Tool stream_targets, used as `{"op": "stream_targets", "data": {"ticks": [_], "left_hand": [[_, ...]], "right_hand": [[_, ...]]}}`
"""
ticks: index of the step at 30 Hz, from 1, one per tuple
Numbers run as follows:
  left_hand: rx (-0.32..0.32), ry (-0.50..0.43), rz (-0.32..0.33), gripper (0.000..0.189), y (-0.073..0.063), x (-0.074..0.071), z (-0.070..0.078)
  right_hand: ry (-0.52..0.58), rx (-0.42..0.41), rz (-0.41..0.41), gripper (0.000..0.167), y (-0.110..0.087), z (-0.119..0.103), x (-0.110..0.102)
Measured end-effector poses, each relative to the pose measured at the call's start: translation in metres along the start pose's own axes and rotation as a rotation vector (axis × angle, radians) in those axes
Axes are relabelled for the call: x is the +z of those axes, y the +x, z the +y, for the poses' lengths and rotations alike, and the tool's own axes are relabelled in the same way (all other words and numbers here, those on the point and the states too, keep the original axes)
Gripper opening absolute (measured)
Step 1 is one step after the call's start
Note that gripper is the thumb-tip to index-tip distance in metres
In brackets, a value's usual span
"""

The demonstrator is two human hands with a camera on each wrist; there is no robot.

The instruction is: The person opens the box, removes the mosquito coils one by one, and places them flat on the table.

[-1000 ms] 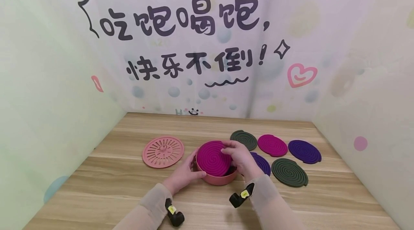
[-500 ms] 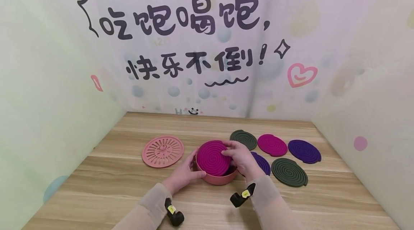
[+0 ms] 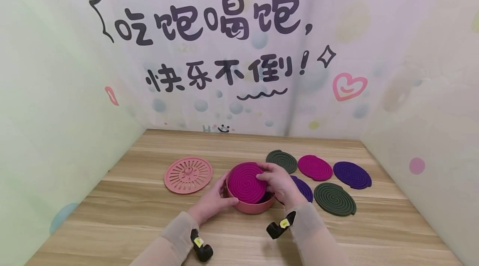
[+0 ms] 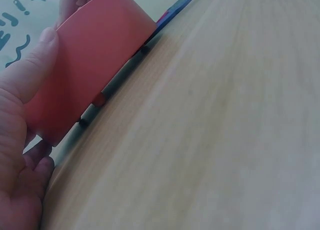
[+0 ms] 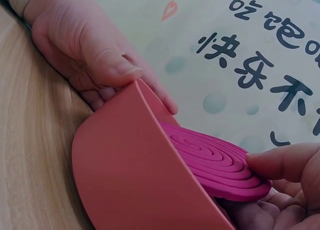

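A magenta mosquito coil (image 3: 247, 185) leans at a slant in the mouth of a round salmon-pink mosquito coil box (image 3: 253, 208). My right hand (image 3: 280, 185) pinches the coil at its right edge. In the right wrist view the thumb lies on top of the coil (image 5: 215, 157) and the other fingers are beneath it. My left hand (image 3: 213, 203) grips the box's left side, thumb on the near rim and fingers around the far side. Small feet show under the box (image 4: 92, 65) in the left wrist view. Dark space is visible inside the box below the coil.
A pink slotted lid (image 3: 188, 175) lies left of the box on the wooden table (image 3: 149, 224). Toward the right lie flat coils: dark green (image 3: 334, 199), another green (image 3: 282, 161), magenta (image 3: 315, 168), purple (image 3: 352, 175) and a purple one (image 3: 304, 189) partly behind my right hand.
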State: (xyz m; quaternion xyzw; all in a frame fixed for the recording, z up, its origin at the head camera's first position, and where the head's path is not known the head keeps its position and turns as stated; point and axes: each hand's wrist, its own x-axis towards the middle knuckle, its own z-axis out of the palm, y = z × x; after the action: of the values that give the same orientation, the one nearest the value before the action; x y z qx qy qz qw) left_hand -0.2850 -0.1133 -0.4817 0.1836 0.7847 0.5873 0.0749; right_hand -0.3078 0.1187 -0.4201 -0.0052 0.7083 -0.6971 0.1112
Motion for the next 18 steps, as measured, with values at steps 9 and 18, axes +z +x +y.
{"op": "stream_targets", "data": {"ticks": [9, 18], "left_hand": [[0.029, -0.024, -0.005, 0.096, -0.0017, 0.0001, 0.0037], [0.036, -0.038, -0.004, 0.095, -0.0023, 0.001, 0.0045]], "right_hand": [[-0.009, -0.012, -0.027, 0.052, 0.0005, -0.0002, -0.0004], [-0.017, -0.01, -0.018, 0.056, 0.0024, 0.0018, 0.0008]]}}
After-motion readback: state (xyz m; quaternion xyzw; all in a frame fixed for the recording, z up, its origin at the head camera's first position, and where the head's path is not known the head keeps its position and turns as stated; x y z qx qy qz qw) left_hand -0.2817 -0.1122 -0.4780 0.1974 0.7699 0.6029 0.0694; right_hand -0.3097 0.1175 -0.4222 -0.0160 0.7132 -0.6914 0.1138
